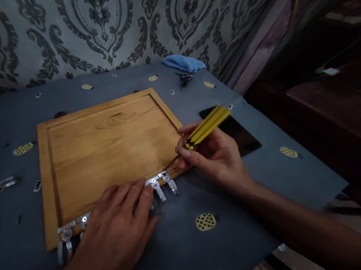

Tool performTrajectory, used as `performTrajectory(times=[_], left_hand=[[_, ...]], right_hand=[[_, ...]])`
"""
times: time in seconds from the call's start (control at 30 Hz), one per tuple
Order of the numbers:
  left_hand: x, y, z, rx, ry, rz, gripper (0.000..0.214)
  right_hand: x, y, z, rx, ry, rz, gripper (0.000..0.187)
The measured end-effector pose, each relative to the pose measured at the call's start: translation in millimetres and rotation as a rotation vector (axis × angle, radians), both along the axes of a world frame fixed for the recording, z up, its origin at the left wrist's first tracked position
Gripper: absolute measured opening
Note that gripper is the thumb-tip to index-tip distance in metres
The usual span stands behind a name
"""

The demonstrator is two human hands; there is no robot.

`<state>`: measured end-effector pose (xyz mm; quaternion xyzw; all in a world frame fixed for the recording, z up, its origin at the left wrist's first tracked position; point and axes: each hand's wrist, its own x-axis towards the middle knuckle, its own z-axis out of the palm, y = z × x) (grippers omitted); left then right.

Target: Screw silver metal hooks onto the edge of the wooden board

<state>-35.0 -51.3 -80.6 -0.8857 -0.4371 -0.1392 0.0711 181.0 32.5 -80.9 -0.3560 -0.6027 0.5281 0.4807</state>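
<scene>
A framed wooden panel (110,154) lies on the table. Metal hooks are fixed along its front edge: one pair of hooks (163,184) at the right, another hook (66,234) at the left corner. My right hand (217,156) grips a screwdriver (210,125) with a yellow and black handle. Its thin shaft slants down left, the tip at the rightmost hook's plate. My left hand (120,220) lies over the front edge, fingers stretched out and close together, fingertips by the right hooks' plate. It hides the middle of that edge.
Blue-grey cloth with yellow pineapple prints covers the table (187,254). A loose metal hook (5,184) lies at the left. Beside the panel's right side is a dark flat phone-like slab (241,136). A blue cloth (183,63) and a small dark item (185,78) sit near the patterned wall.
</scene>
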Motion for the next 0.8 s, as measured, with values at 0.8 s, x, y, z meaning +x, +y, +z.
performTrajectory(times=[0.8], left_hand=[[-0.5, 2.3, 0.6, 0.063, 0.035, -0.028, 0.038]], right_hand=[[2.9, -6.8, -9.3, 0.169, -0.180, 0.034, 0.020]])
